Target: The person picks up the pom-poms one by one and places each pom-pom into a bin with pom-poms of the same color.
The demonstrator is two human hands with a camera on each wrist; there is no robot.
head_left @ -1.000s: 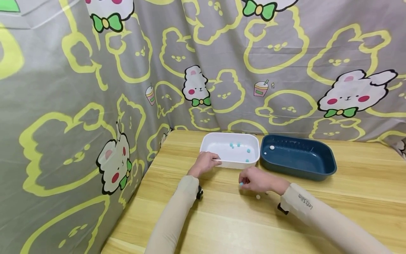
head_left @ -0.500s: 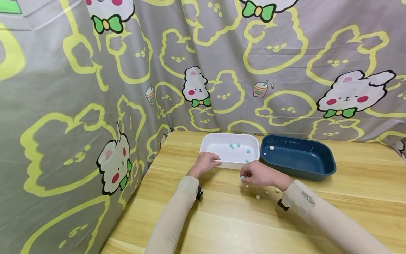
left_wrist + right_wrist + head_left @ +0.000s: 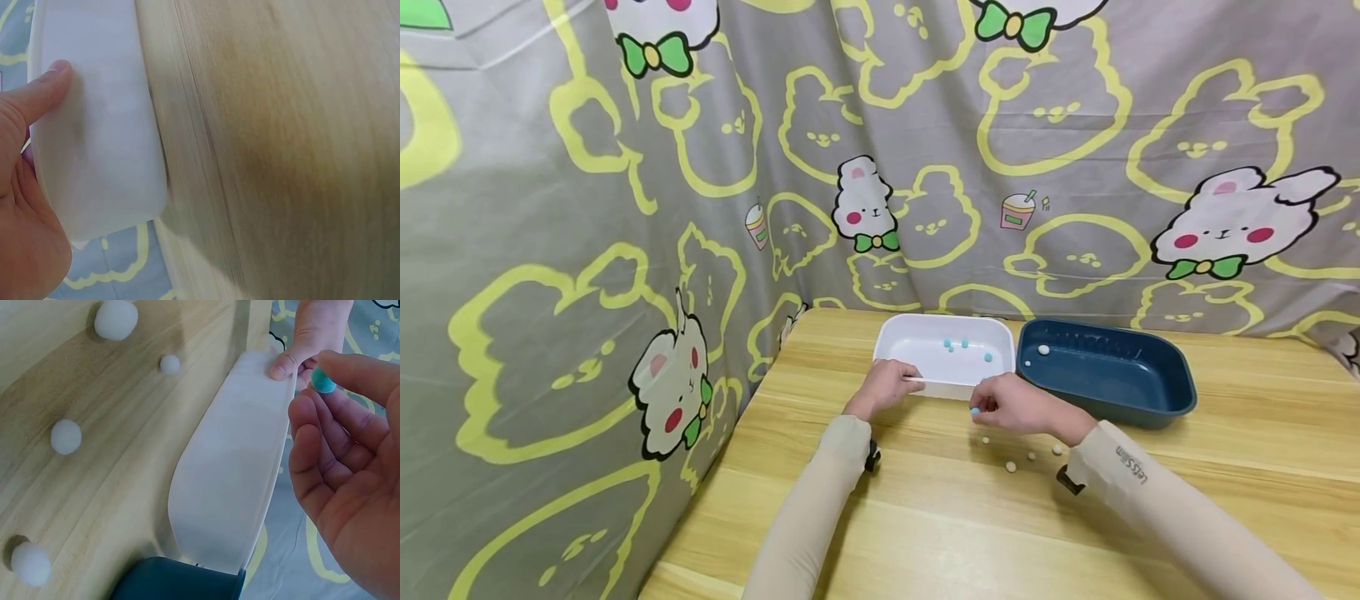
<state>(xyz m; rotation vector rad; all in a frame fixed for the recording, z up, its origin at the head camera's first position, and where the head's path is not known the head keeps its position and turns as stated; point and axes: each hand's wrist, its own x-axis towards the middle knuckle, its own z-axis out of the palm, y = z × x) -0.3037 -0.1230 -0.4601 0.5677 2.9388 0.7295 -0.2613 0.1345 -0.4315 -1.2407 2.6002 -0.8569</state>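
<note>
My left hand (image 3: 882, 387) grips the near rim of a white plastic basin (image 3: 946, 388); in the left wrist view its thumb (image 3: 56, 78) lies over the outer wall. Between thumb and fingers, my right hand (image 3: 1026, 406) pinches a small turquoise pom-pom (image 3: 323, 381), held just in front of the basin's near right corner. Several turquoise pom-poms (image 3: 988, 357) lie inside the white basin, toward its right side. On the table below the right hand are several white pom-poms (image 3: 1011, 467) of differing sizes.
A dark blue basin (image 3: 1105, 403) stands against the white one's right side, with two white pom-poms (image 3: 1043, 350) in it. Both basins sit on a wooden table (image 3: 925, 517) near a cartoon-print curtain (image 3: 1075, 283) at the back and left.
With the turquoise pom-pom pinched, my right hand has risen from the table toward the white basin, uncovering more white pom-poms. My left hand stays on the rim.
</note>
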